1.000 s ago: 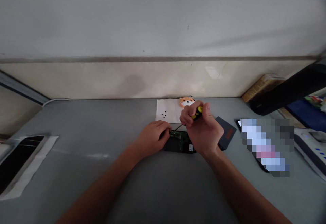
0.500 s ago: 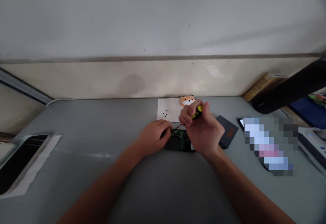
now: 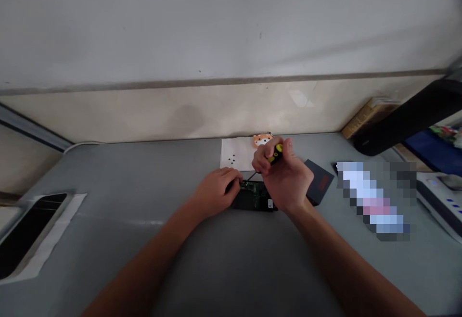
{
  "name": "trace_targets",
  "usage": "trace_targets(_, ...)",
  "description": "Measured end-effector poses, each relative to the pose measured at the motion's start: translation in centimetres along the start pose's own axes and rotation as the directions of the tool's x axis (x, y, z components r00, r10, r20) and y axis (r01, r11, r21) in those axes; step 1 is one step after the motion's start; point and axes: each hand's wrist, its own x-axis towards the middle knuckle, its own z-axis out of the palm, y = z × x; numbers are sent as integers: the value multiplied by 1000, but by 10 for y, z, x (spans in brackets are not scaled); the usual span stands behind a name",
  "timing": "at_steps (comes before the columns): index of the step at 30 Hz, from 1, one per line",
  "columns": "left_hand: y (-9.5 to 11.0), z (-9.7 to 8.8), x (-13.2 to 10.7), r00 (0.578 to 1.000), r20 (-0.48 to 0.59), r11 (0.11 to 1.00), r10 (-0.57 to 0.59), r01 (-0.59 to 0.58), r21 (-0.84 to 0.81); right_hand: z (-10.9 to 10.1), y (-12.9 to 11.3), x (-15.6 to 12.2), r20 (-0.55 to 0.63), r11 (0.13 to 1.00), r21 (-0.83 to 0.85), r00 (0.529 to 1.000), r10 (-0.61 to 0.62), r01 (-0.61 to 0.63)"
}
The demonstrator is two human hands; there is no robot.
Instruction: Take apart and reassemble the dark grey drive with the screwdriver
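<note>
Slanting inward, hands (image 3: 218,187) apparently curled

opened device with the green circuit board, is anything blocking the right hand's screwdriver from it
Nothing visible blocks it: the screwdriver in the right hand slants down to the far left part of the opened device. The left hand is close beside its tip; whether the tip touches is too small to tell.

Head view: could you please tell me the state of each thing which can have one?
Left hand, at the device's left end; grip unclear.
Right hand, closed around the screwdriver.
Screwdriver, tilted, shaft toward the device.
Device, open, green board exposed.
Dark pieces, loose on the paper.
Panel, dark.
Pixelated item, partly bright; exact state hidden.
</note>
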Motion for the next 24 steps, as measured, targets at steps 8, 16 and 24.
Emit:
trace_targets(8,1,0,-1,1000,-4,1000,15,-15,16,0,1,0,10,999,42,1000,6,-6)
trace_targets(16,1,0,-1,1000,-7,999,16,-16,35,-4,2,0,-7,998,62,1000,-2,3)
trace_targets(24,1,1,-1,1000,-13,999,15,-14,40,-2,1,-1,15,995,95,1000,15,-17)
